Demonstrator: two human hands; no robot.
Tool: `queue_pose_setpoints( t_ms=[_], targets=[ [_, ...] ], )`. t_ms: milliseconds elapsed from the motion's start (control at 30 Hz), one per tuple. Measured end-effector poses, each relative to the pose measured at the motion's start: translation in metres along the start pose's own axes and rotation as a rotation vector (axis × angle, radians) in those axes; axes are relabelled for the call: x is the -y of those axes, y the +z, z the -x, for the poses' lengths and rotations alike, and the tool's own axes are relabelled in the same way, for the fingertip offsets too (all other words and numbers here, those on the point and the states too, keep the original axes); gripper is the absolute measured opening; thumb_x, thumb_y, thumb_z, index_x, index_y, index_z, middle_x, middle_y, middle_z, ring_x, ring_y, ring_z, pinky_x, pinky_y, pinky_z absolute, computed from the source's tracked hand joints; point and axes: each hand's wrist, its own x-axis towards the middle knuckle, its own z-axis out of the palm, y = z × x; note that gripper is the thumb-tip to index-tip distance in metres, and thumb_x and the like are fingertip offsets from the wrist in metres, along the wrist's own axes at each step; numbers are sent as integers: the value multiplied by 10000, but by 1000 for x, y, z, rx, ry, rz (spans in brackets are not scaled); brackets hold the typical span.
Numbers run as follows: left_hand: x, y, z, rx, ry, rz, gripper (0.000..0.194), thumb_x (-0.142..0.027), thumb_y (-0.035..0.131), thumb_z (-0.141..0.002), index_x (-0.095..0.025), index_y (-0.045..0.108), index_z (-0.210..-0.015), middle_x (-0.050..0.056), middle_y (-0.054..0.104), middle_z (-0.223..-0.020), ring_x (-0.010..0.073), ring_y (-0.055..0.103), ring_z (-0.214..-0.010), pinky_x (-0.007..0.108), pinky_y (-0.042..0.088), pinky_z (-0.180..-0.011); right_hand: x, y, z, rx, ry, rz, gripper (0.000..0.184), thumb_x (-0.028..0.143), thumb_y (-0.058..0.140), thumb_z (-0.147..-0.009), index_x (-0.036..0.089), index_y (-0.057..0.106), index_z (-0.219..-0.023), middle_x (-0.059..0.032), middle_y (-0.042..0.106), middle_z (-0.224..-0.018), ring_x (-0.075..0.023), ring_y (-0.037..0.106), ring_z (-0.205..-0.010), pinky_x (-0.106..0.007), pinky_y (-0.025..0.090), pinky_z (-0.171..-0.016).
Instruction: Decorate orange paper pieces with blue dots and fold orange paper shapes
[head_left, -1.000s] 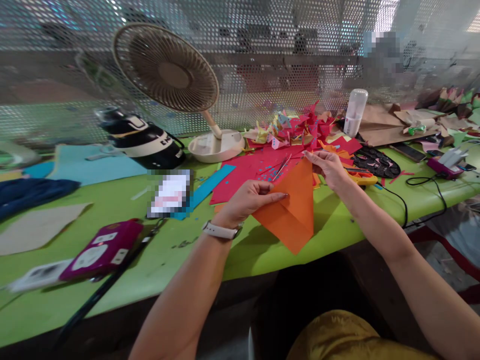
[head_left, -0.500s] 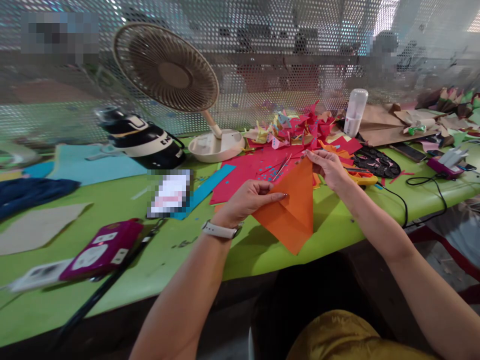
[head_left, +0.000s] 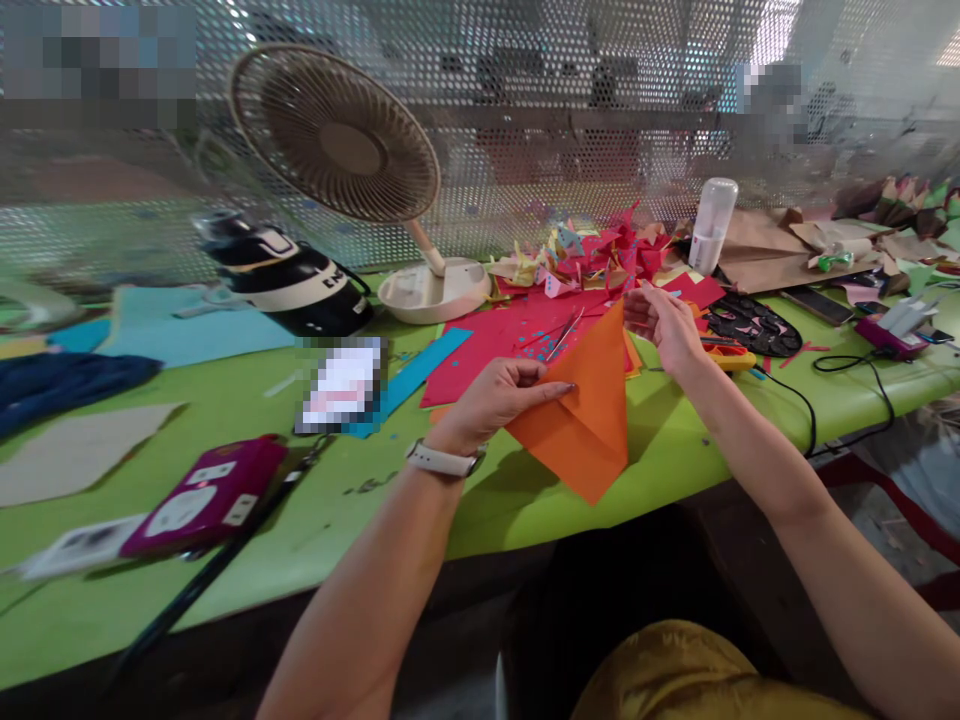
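Note:
A folded orange paper sheet (head_left: 592, 410) stands tilted over the green table (head_left: 247, 400), its pointed tip up. My left hand (head_left: 499, 400), with a white watch on the wrist, pinches the sheet's left corner. Just right of the paper's top tip hovers my right hand (head_left: 664, 325). Its fingers are loosely curled and apart, with nothing visible between them. Red paper sheets (head_left: 502, 345) lie under and behind the orange one.
A desk fan (head_left: 337, 140) and a black bottle (head_left: 289, 280) stand at the back left. Folded paper pieces (head_left: 592, 255) are piled behind the red sheets, beside a white bottle (head_left: 711, 225). Yellow scissors (head_left: 731, 355), a cable (head_left: 795, 395), a magenta device (head_left: 206, 495) and blue paper (head_left: 187, 325) lie around.
My right hand has let go of the orange paper's tip and lifted slightly up and to the right. The left hand keeps its hold; the sheet stands a little more upright.

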Motion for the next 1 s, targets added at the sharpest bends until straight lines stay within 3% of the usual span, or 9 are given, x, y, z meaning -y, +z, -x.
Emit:
queue_pose_setpoints(
  t_ms=[200,367,1000],
  targets=[
    [5,-1,-1,-49,13,-1,456,-493,842,-630,-178,518,-571,-39,495,-527,85,458,-485,202,293,-434,-7,3,5,190,56,88,446,561,884,-541,207,648,-675,16,676,-707,-102,629,-657,-257,527,-691],
    [3,0,0,-45,16,-1,484,-506,833,-627,-185,476,-563,-53,449,-518,73,421,-473,198,286,-435,-9,3,4,171,81,76,480,562,908,-445,203,653,-637,20,671,-691,-94,614,-639,-238,517,-658],
    [0,0,1,-40,4,23,429,-463,845,-613,-169,536,-568,-47,467,-539,68,414,-481,206,273,-452,-5,4,5,138,73,53,442,487,927,-451,206,640,-635,65,581,-605,-60,486,-535,-236,442,-575]
  ],
)
